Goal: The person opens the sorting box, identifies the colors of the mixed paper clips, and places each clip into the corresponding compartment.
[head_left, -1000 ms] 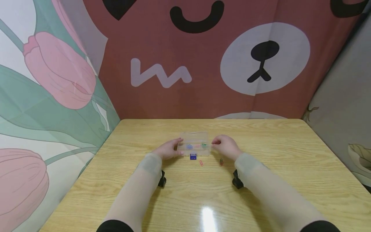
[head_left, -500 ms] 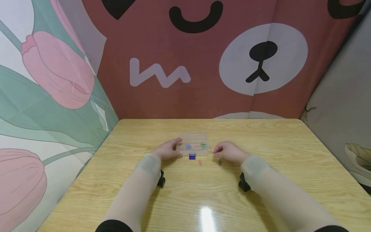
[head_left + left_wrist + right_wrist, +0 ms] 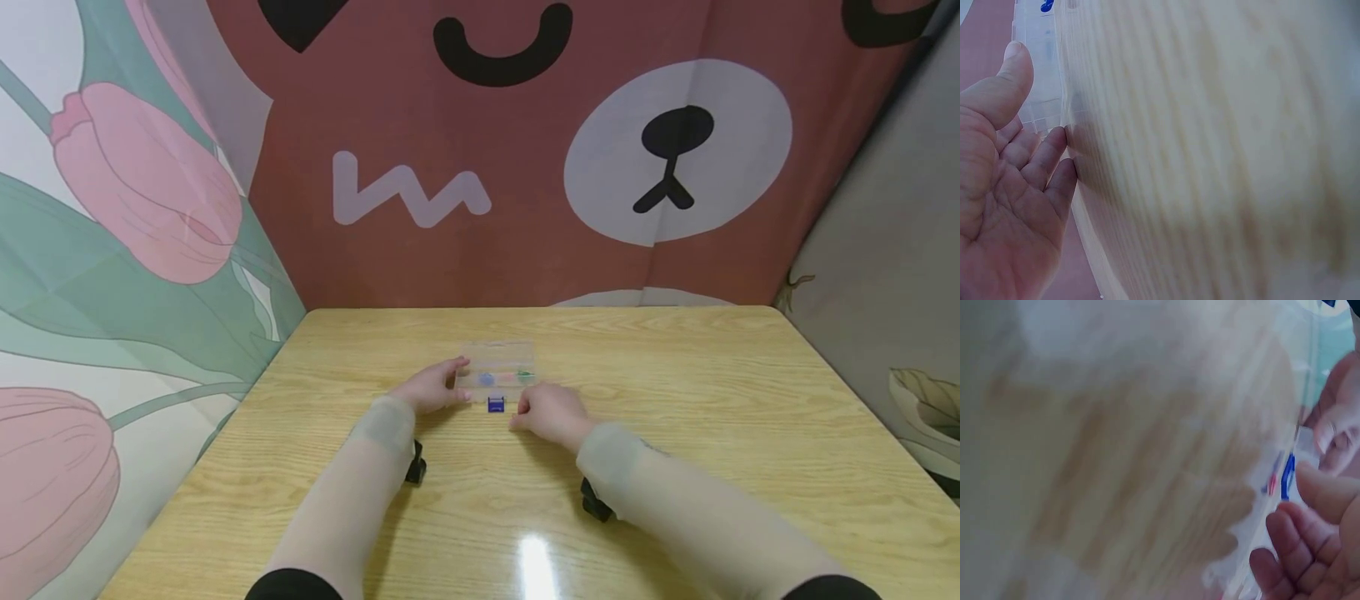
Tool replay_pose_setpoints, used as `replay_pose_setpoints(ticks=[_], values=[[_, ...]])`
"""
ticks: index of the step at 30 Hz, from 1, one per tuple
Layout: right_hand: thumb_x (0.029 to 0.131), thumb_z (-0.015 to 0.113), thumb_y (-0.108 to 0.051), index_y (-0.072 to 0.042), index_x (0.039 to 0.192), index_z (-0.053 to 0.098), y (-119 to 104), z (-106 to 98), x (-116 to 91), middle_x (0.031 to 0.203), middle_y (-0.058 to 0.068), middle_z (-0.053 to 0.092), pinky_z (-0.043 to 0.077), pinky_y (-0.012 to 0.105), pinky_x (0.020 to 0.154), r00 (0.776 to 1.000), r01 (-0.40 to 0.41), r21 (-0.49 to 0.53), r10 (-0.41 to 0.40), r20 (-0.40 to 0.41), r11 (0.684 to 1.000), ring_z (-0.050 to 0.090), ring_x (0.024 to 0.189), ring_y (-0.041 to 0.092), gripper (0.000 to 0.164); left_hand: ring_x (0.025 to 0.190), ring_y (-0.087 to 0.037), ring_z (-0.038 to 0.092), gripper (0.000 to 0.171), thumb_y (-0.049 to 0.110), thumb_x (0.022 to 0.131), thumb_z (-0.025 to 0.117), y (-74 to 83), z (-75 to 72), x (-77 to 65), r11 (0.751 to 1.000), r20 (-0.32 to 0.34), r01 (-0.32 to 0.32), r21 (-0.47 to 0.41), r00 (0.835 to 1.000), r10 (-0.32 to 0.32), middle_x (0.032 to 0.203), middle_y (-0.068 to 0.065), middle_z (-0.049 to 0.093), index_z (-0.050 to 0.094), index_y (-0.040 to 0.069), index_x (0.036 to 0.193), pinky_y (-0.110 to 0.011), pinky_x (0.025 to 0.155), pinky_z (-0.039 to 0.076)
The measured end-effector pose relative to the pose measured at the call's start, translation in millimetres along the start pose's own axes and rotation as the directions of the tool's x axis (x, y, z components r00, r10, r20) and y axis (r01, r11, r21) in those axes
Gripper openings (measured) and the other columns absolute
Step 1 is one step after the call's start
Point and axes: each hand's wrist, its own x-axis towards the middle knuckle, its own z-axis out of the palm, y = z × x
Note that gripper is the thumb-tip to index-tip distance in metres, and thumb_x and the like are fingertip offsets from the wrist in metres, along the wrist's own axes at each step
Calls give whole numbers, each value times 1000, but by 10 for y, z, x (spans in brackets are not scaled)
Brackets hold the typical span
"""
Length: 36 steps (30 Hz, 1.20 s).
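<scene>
An open, clear plastic box (image 3: 497, 392) with a see-through lid (image 3: 498, 354) behind it lies on the table. Small blue pieces (image 3: 486, 379) and green pieces (image 3: 525, 376) show inside. A dark blue clasp (image 3: 496, 405) sits at the box's front. My left hand (image 3: 431, 387) holds the box's left end, thumb in front and fingers behind. Low at the front right corner is my right hand (image 3: 553, 412), its thumb and fingertips apart in the right wrist view. Just past those fingertips lies a small red paper clip (image 3: 1272, 484), near the clasp; the head view hides it.
The wooden table (image 3: 360, 508) spreads around both arms, with a light reflection near its front. Behind it hangs a brown bear-print cloth (image 3: 420, 267); a tulip-print cloth (image 3: 150, 250) covers the left side.
My right hand has moved from the box's right side leftward and toward me, covering the loose paper clips seen before on the table. My left hand stays on the box.
</scene>
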Motion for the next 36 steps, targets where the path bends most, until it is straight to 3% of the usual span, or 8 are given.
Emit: replay_pose_setpoints(ticks=[7, 17, 28, 32, 36], values=[[82, 77, -32, -18, 71, 62, -61, 69, 13, 72, -8, 58, 40, 44, 83, 999, -40, -23, 40, -23, 999, 52, 70, 13, 23, 144, -26, 22, 70, 35, 92, 65, -4, 3, 15, 1000, 0, 9, -9, 1000, -9, 155, 0, 32, 31, 24, 152, -47, 116, 18], [82, 77, -25, -19, 72, 66, -57, 84, 21, 78, -8, 62, 46, 40, 78, 998, -56, 45, 56, 0, 997, 55, 73, 12, 16, 144, -26, 22, 71, 37, 92, 64, -15, 9, 28, 1000, 3, 10, 4, 1000, -10, 153, 1, 36, 30, 26, 152, -46, 116, 18], [83, 75, -20, -15, 75, 63, -54, 92, 54, 78, -5, 59, 43, 37, 75, 994, -99, 97, 95, 48, 990, 53, 71, 15, 16, 144, -25, 22, 70, 35, 92, 65, -5, 7, 32, 1000, 0, 6, 6, 1000, -6, 153, 1, 36, 31, 24, 152, -45, 116, 19], [86, 72, -18, -15, 74, 60, -58, 85, 35, 75, -5, 58, 41, 40, 80, 995, -86, 96, 80, 61, 992, 52, 71, 16, 17, 143, -25, 23, 70, 34, 92, 65, -32, 13, 61, 1000, 1, 3, 11, 1000, -3, 153, 1, 35, 31, 24, 152, -45, 116, 19], [88, 71, -16, -15, 73, 59, -53, 97, 17, 75, -4, 56, 41, 37, 76, 999, -28, 99, 24, 44, 995, 51, 71, 16, 19, 143, -25, 24, 70, 35, 91, 66, -61, 18, 91, 1000, 5, 3, 19, 1000, -3, 153, 1, 35, 32, 25, 152, -44, 116, 20]])
